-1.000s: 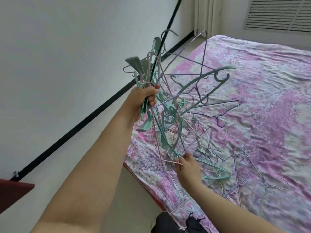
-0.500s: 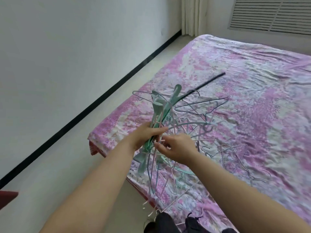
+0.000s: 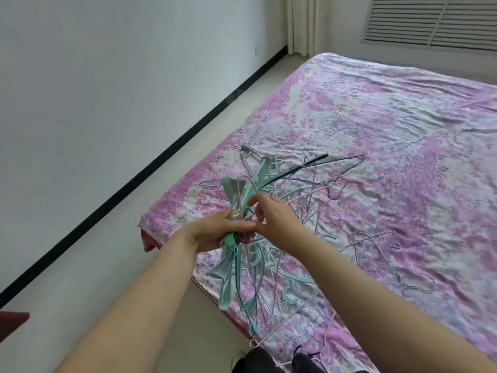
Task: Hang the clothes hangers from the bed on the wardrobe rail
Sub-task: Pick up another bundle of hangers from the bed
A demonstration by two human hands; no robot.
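Tangled bundle of hangers (image 3: 243, 200) held over the near corner of the bed (image 3: 390, 135), left hand (image 3: 215, 232) clamped round its middle, right hand (image 3: 271, 214) just beside, fingers pinching thin wires, loose hangers (image 3: 376, 243) lying on the bedspread to the right

left hand (image 3: 215, 232): fingertips hidden inside the hanger bundle (image 3: 243, 211)
right hand (image 3: 271, 216): fingertips buried among the wires
bed (image 3: 376, 146): cut off by right and bottom edges
red furniture (image 3: 12, 323): only a corner shows at left edge
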